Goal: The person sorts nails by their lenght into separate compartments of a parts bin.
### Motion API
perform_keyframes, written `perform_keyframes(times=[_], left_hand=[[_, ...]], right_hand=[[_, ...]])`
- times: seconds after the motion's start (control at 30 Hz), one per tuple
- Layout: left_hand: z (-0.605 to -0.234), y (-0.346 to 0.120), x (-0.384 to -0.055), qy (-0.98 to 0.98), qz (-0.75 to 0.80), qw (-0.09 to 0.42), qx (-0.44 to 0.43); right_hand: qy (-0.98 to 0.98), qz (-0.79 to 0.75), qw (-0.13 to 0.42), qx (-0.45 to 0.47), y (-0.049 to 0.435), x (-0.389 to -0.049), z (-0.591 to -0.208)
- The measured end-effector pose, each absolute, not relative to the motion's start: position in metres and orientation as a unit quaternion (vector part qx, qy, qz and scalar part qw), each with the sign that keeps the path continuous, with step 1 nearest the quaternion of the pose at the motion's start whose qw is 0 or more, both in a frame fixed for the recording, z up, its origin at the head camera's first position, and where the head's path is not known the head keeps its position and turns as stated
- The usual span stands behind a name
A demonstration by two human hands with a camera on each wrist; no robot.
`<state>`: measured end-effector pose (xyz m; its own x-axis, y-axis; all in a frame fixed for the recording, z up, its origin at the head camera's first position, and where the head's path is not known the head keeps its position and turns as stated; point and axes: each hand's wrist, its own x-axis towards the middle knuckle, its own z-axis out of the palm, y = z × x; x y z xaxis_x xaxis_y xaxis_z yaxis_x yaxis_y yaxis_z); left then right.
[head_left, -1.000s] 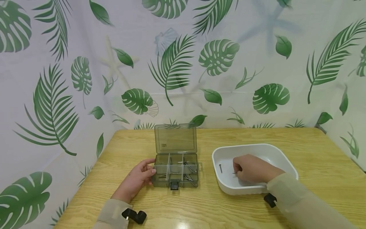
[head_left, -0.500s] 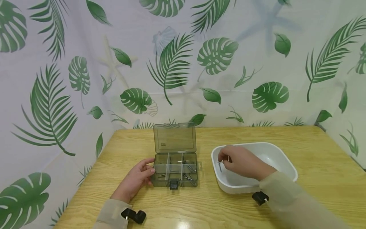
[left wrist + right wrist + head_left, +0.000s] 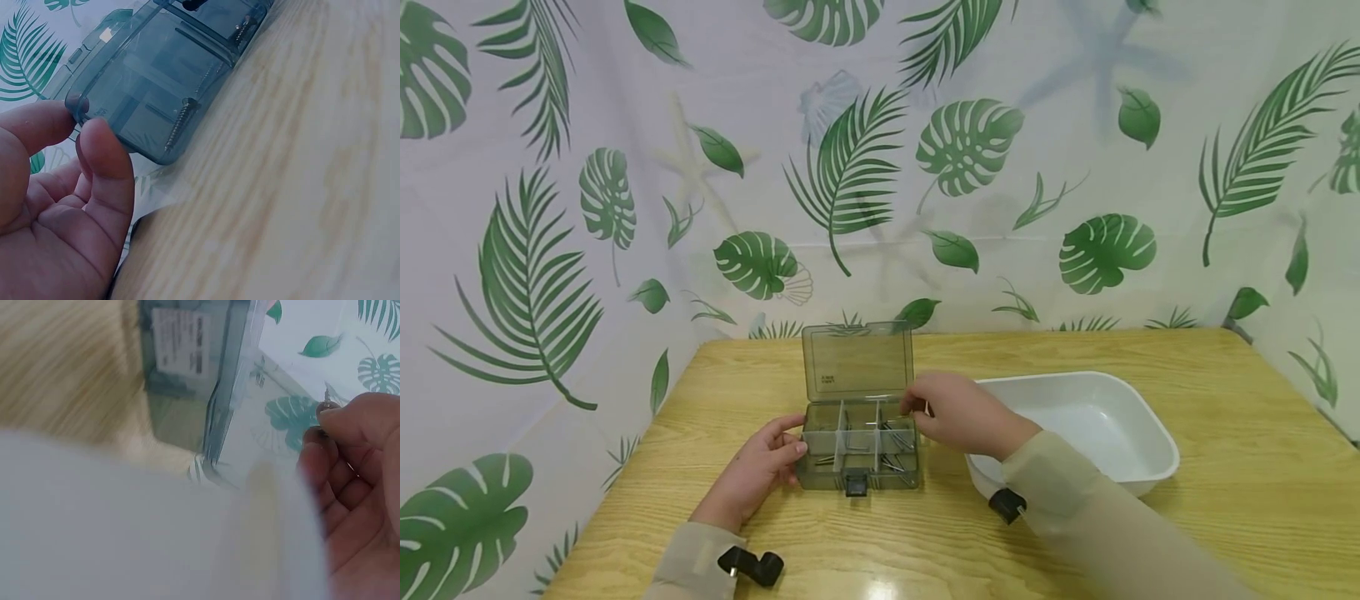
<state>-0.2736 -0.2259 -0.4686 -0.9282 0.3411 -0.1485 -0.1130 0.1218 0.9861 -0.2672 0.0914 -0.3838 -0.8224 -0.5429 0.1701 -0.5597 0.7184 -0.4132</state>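
Note:
A smoky transparent compartment box stands on the table with its lid raised. My left hand holds the box's left side; the left wrist view shows thumb and forefinger at its corner. A dark threaded screw lies inside near that end, and thin metal pieces lie in the right compartments. Over the box's right back edge is my right hand, thumb and fingertips pinching a small screw whose threaded end sticks out.
A white tray stands right of the box; my right forearm crosses it and hides its front left part. The wooden table meets a leaf-printed cloth at the back. A black wrist mount sits on each sleeve.
My right hand has lifted from inside the white tray and moved left to the box's right side with the screw. My left hand has stayed at the box.

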Motion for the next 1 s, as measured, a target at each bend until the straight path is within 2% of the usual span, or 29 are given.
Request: perform_keyframes(times=[0.6,1.0], left_hand=[[-0.471,-0.226,-0.273,0.733,0.655,0.167,0.083],[-0.47,-0.226,-0.272,0.733,0.653,0.17,0.088]], right_hand=[[-0.922,0.199,0.008,0.333,0.007,-0.284,-0.381],[-0.927,0.21,0.012,0.311,-0.011,-0.293,-0.389]])
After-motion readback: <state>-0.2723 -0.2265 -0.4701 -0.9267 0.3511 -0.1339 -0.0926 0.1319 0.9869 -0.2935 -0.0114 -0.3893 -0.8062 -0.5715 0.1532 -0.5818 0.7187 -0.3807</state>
